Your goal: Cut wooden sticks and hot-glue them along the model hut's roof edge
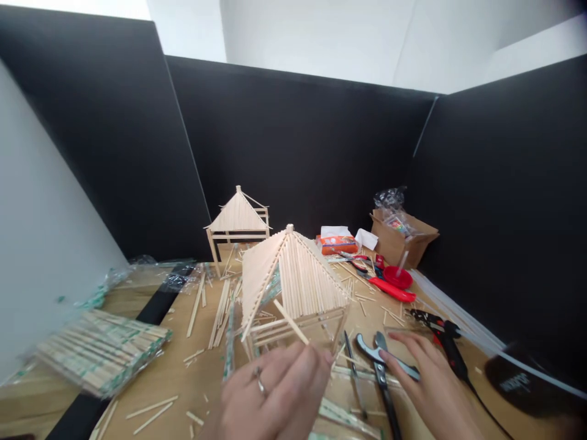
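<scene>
Left hand (277,386) (ringed) pinches a tilted stick (291,322).

No word can be read with certainty here. On the black object (532,380) near the right edge stand some pale letters (514,382), tilted and blurred, so the word cannot be told. The plastic packet of sticks (103,349) at the left carries green print, too unclear for reading. The orange tissue pack (338,245) at the back has light marks, also too small to read.
</scene>
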Demonstrator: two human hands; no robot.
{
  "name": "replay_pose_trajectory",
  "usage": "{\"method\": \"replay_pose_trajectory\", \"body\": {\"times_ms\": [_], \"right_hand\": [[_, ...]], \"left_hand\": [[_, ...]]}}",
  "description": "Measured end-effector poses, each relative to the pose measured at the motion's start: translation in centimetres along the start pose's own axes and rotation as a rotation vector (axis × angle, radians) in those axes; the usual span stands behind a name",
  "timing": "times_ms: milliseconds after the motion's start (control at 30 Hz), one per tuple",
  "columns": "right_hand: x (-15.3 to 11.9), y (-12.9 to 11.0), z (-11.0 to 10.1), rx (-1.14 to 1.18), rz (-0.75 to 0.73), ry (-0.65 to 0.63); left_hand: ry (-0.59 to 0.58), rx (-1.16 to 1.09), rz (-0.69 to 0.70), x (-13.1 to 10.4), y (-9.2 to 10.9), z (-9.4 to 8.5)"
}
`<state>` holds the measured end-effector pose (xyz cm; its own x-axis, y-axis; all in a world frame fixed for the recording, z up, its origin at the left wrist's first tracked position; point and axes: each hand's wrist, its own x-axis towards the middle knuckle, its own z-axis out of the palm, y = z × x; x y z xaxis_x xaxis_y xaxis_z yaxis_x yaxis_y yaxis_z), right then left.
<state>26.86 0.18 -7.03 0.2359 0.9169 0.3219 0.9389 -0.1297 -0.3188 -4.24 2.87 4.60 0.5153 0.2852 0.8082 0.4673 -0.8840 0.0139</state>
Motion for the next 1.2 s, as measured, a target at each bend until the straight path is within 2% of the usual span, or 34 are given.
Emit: {"method": "replay_pose_trajectory", "body": {"times_ms": [67,200,333,467,567,667,767,867,1000,1200], "right_hand": [[0.3,-2.4,-2.0,0.218,-0.09,0.013],[1.1,-8.8,-6.0,0.567,-0.265,-0.025],[3.2,-14.3,-8.7,0.768,-0.234,-0.125],[5.4,-17.7,-9.5,0.874,-0.162,-0.333],[6.3,-19.0,-9.2,0.944,-0.113,-0.407],[6.9,-19.9,-8.7,0.958,-0.07,-0.335],[7.2,-20.8,-8.2,0.949,-0.033,-0.259],[7.1,-21.6,-7.4,0.947,-0.028,-0.233],[6.9,-22.2,-6.6,0.927,-0.029,-0.195],[7.0,-22.5,-6.3,0.932,-0.019,-0.193]], "left_hand": [[0.004,0.004,-0.002,0.3,-1.0,-0.2],[-0.111,0.014,0.022,1.0,-1.6,-0.9],[-0.095,0.033,0.124,2.0,-1.0,-1.2],[-0.142,0.045,0.125,2.5,-0.7,-1.3],[-0.149,0.026,0.052,2.0,-1.3,-1.6],[-0.163,0.089,-0.017,1.2,-2.5,-2.0],[-0.138,0.167,-0.214,0.8,-3.6,-2.5],[-0.123,0.102,-0.384,0.7,-4.3,-2.6],[-0.126,-0.044,-0.432,0.6,-4.6,-1.8],[-0.128,-0.169,-0.425,0.6,-5.2,-0.7]]}}
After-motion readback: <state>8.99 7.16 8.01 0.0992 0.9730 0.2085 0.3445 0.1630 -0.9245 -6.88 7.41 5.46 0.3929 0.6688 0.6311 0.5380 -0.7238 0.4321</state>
